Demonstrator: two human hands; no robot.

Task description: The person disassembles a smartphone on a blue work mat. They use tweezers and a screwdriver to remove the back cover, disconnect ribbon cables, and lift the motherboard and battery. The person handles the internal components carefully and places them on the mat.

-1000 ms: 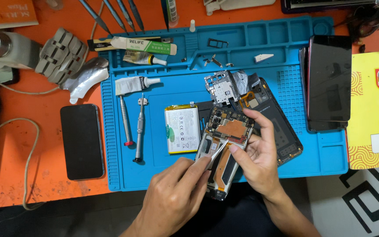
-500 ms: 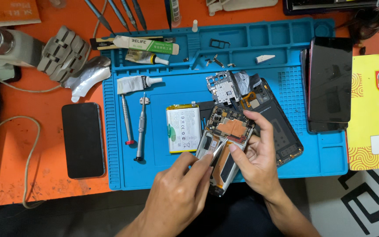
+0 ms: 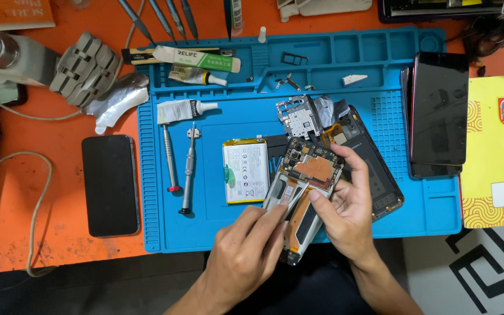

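Low in the middle of the frame, the person's right hand [image 3: 345, 213] is wrapped around an opened phone frame [image 3: 305, 192], thumb on its near edge and fingers curled over the far side, holding it tilted above the lower edge of the blue work mat [image 3: 205, 233]. The board and an orange-brown patch show at the frame's upper end. The left hand [image 3: 246, 256] comes in from the bottom, its fingers pinched together on a thin silvery tool [image 3: 290, 197] whose tip lies on the inner face of the phone frame; it looks like tweezers, though at this angle I cannot be sure.

Just left of the phone frame a white battery [image 3: 244, 170] lies flat on the mat. Further left, two small screwdrivers [image 3: 179, 166] lie side by side, with a squeezed glue tube [image 3: 185, 109] above them. Behind the right hand, a dark back cover [image 3: 374, 169] rests on the mat, and a metal shield plate [image 3: 297, 116] lies just above the phone frame.

At the right edge of the mat stands a stack of dark phones [image 3: 438, 111]. Off the mat to the left, on the orange table [image 3: 42, 128], lies another black phone [image 3: 110, 185], face up, with a pale cable [image 3: 7, 175] looping beside it.
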